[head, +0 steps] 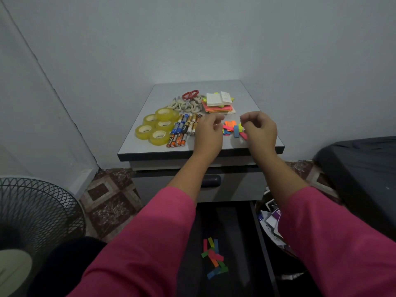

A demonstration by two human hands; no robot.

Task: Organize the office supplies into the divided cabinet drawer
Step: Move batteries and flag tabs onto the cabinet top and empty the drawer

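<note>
left hand (209, 130): over the near edge of the cabinet top (246, 93), fingers curled toward the thumb. Can't tell if it pinches anything.
right hand (260, 129): fingers bent in, tips at the flags; whether it already grips 1, can't tell.
sticky flags (232, 127): loose coloured strips lying between the 2 hands, near-right part of the top. Probably the batch in hand now.
drawer (240, 232): pulled open toward the person, dark inside; dividers hard to make out.
flags in drawer (215, 257): small pile of the same strips in 1 section, so that section looks reserved for them.
tape rolls (157, 126): 5 yellow rolls grouped at the left of the top.
batteries (185, 129): lying side by side just right of the tape.
scissors (188, 101): several pairs heaped at the far side.
sticky notes (218, 102): stacked far right.
grouping: sorted by type on top, likely so each kind goes into its own section.
</note>
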